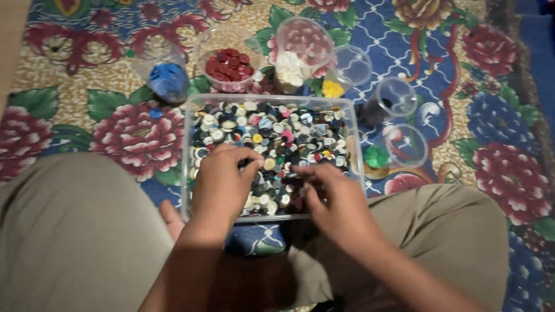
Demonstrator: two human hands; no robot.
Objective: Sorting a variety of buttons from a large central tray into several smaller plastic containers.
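Sitting cross-legged on the floral floor cloth, the person digs both hands, left hand [222, 176] and right hand [332, 199], fingers pinched among mixed buttons [283, 133] filling the clear tray [186, 150] before their knees.

The floor cloth [87, 75] was loud: maroon and pink flowers, green leaves, tan ground, plus a blue patch with white lattice. The clear bin [186, 150] held mixed buttons [277, 133], mostly white, black, grey. Clear cups had sorted ones: blue [167, 80], dark red [230, 63], white [289, 68], yellow [332, 88], black [376, 111], green [377, 156]. Trousers [75, 231] were khaki.
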